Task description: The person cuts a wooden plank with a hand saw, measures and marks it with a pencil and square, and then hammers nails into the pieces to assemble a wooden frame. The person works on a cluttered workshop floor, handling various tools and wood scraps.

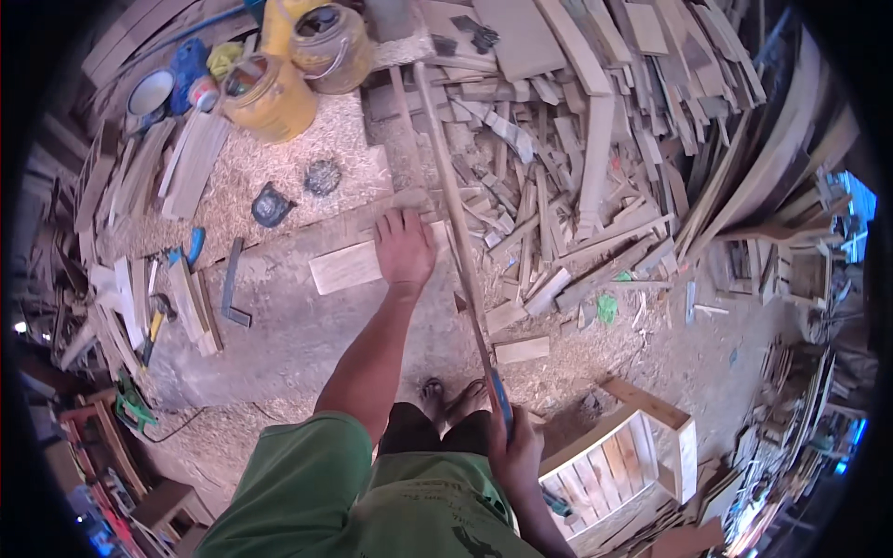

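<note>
Where sawdust covers workbench (279, 344), left hand (405, 246) flat on board (346, 267) (right grip (513, 453) around saw (479, 344)).

A pale wooden board (349, 267), short and rectangular, lies flat on the grey surface (298, 335), with the left hand (405, 246) pressing down on its right end. Just beside it, a hand saw (465, 270) runs long and narrow from the scrap pile down toward the body; its blade passes close to the board's right end. The right hand (514, 453) grips its blue handle (501, 402).
</note>
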Demonstrator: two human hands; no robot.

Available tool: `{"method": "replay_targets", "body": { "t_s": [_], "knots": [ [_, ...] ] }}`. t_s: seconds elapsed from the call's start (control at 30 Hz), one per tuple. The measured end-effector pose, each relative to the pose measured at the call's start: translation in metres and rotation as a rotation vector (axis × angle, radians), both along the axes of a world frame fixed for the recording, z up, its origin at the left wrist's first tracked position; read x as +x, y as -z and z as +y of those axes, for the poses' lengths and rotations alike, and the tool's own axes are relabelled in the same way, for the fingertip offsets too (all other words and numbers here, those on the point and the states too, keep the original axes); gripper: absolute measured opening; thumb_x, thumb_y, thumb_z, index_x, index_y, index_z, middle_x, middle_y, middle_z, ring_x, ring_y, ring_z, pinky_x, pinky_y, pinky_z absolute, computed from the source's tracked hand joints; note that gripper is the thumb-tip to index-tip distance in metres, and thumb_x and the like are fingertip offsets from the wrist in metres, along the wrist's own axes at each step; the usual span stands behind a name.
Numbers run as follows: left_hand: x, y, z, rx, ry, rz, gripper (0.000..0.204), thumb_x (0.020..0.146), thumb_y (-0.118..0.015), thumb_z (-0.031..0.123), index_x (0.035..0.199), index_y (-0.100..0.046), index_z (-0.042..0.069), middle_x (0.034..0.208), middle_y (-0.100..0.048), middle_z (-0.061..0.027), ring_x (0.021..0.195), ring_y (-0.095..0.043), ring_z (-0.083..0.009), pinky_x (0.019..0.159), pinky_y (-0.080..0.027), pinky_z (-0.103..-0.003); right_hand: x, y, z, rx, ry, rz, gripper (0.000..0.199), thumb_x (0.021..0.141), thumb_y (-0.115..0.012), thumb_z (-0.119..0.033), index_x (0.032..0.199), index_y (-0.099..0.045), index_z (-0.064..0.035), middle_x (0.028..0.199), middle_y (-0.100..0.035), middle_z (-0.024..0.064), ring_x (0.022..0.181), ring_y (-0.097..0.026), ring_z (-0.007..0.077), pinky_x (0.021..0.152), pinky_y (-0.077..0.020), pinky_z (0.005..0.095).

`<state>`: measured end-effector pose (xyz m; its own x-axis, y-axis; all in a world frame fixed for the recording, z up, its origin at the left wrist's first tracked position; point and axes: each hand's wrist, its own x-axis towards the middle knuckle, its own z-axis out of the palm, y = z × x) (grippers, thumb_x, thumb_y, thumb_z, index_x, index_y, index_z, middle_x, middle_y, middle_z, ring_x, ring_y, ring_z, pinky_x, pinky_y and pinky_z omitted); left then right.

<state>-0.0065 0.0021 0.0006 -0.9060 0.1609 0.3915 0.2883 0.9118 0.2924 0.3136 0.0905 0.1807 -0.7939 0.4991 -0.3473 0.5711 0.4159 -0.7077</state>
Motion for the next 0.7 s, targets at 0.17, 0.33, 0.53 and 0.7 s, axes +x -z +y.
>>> {"method": "replay_targets", "body": {
  "t_s": [0.17,0.33,0.53,0.7],
  "knots": [
    [0.0,-0.001,-0.001,0.033,0.001,0.042,0.024,0.106,-0.06,0.028,0.109,-0.066,0.004,0.115,-0.061,-0.0205,0.11,-0.059,-0.0408,0.099,-0.047,-0.055,-0.148,0.099,0.009,0.152,-0.097,0.208,0.042,0.113,-0.061,-0.042,0.111,-0.067,0.0002,0.082,-0.071,0.0328,0.079,-0.069,0.0576,0.065,-0.0519,0.0651],
    [0.002,-0.002,-0.001,0.056,0.013,-0.04,0.023,0.104,-0.061,0.026,0.112,-0.067,0.005,0.119,-0.062,-0.0191,0.112,-0.059,-0.0404,0.102,-0.046,-0.055,-0.025,0.03,0.004,0.067,-0.079,0.066,0.035,0.111,-0.065,-0.036,0.113,-0.066,-0.0008,0.084,-0.071,0.032,0.081,-0.072,0.0543,0.064,-0.0532,0.0607],
    [0.002,-0.001,-0.006,0.051,0.011,-0.055,0.025,0.1,-0.063,0.026,0.116,-0.066,0.006,0.12,-0.062,-0.0188,0.114,-0.058,-0.0399,0.106,-0.045,-0.055,-0.018,0.024,-0.006,0.098,-0.04,0.015,0.036,0.111,-0.066,-0.033,0.122,-0.069,0.0008,0.087,-0.073,0.0312,0.082,-0.075,0.0522,0.069,-0.0556,0.0591],
    [-0.006,0.026,-0.002,0.078,0.051,0.006,0.026,0.101,-0.06,0.024,0.114,-0.069,0.003,0.115,-0.064,-0.0217,0.112,-0.06,-0.04,0.105,-0.046,-0.057,-0.131,0.107,0.024,0.023,-0.148,0.307,0.048,0.116,-0.055,-0.037,0.13,-0.066,0.0075,0.106,-0.072,0.0359,0.101,-0.073,0.052,0.083,-0.0551,0.0571]
  ]
}}
